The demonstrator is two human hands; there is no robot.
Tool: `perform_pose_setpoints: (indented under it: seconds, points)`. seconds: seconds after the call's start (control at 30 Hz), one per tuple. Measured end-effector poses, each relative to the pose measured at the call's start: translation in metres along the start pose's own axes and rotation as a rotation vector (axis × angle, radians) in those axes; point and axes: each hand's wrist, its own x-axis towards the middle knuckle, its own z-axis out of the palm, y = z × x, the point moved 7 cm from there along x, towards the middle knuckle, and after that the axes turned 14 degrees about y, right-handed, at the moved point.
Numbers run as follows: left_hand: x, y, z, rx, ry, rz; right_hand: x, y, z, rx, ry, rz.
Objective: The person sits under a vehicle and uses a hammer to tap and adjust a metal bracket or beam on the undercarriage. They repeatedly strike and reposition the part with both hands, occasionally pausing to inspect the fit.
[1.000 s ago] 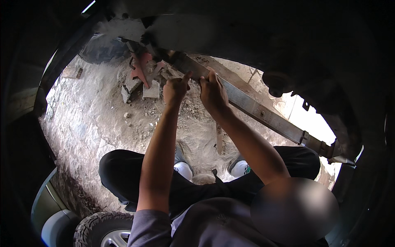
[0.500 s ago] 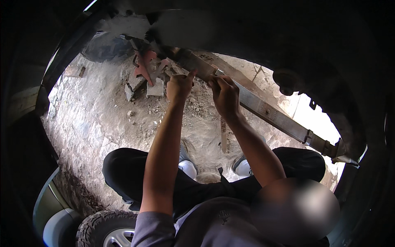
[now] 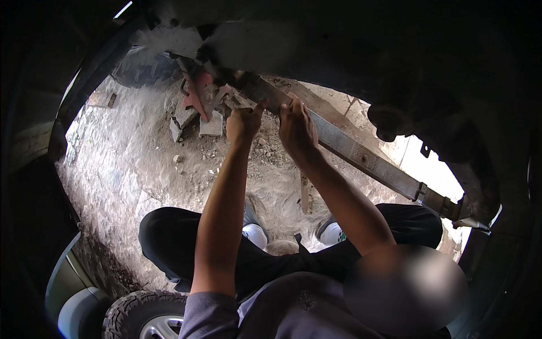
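Note:
A long grey metal bar with clamps, which looks like a leaf spring [image 3: 361, 155], runs slantwise under a dark vehicle body. My left hand [image 3: 244, 123] is closed just below its upper left part, with the thumb side up near the bar. Whatever lies inside those curled fingers is hidden. Against the same bar, a little to the right, rests my right hand [image 3: 296, 127], its fingers close together and reaching over the metal.
A red metal stand [image 3: 196, 96] is on the dusty ground behind my left hand, beside a broken grey block [image 3: 211, 123]. A brick [image 3: 102, 100] lies farther left. At the lower left is a wheel [image 3: 144, 313]. Dark vehicle parts [image 3: 389, 121] hang at the right.
My right hand has shifted slightly left along the bar, and its fingers now point up more. The left hand stays in nearly the same place.

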Motion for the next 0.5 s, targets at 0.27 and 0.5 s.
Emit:
perform_pose_setpoints:
  seconds: [0.27, 0.5]
  points:
    - [-0.001, -0.001, 0.0, -0.04, -0.022, 0.023, 0.003, 0.001, -0.002, 0.03, -0.026, 0.109]
    - [-0.003, -0.001, -0.001, -0.066, 0.005, 0.026, -0.001, 0.01, 0.009, 0.024, -0.039, 0.086]
